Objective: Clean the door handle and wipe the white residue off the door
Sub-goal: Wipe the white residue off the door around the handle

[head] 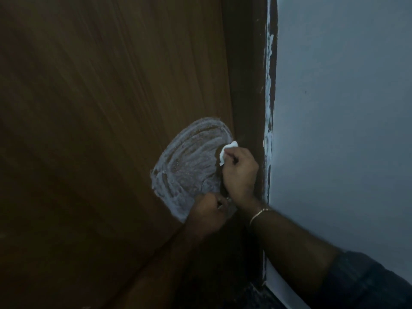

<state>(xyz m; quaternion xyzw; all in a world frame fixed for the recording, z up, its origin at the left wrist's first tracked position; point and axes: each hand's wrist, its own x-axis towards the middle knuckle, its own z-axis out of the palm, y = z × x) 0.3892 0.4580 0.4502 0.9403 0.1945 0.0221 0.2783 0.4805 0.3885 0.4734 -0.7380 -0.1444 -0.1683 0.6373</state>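
Observation:
A brown wooden door (100,108) fills the left of the view. A wide oval smear of white residue (189,166) covers it near its right edge. My right hand (239,172) is closed around a small white tissue (227,151) and presses it on the dark door handle (219,172), which is mostly hidden behind the hand. My left hand (208,214) sits just below, fingers curled at the lower end of the handle; what it grips is hidden in the dim light.
A dark brown door frame (247,74) runs up beside the door. White paint streaks (268,85) mark its edge against the pale blue-grey wall (345,108) on the right. A thin bracelet (259,214) circles my right wrist.

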